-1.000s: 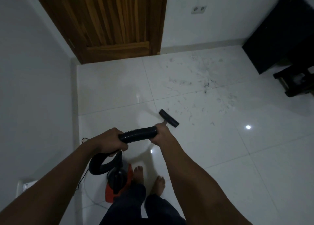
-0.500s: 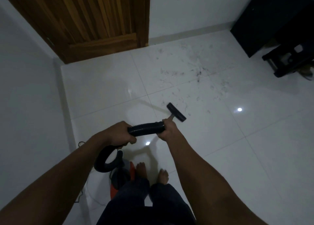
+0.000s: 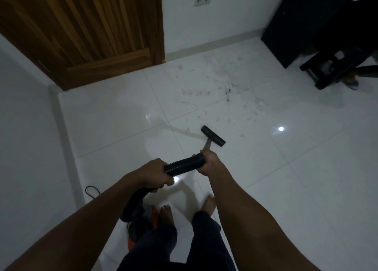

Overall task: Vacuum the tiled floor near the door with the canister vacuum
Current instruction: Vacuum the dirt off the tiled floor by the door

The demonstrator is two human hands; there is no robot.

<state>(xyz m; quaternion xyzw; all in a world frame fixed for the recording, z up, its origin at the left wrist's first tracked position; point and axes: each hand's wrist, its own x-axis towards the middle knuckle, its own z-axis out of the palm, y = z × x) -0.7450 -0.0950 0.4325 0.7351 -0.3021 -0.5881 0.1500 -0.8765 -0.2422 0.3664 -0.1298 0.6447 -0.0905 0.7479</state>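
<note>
Canister vacuum (image 3: 141,227): both hands, left hand (image 3: 155,173) and right hand (image 3: 208,162), gripped hose (image 3: 184,165); nozzle (image 3: 213,136) mid-sweep; hair debris (image 3: 227,90) at one o'clock probably next.

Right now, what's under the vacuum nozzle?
White floor tile with stray dark debris beyond it. The nozzle hides the spot directly beneath, so any dirt there, or whether it touches the floor, can't be seen.

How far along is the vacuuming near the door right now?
Done: tiles in front of the door look clean. In hand: both hands, left and right, grip the hose, with the nozzle at the edge of the debris. Left: most of that patch.
</note>
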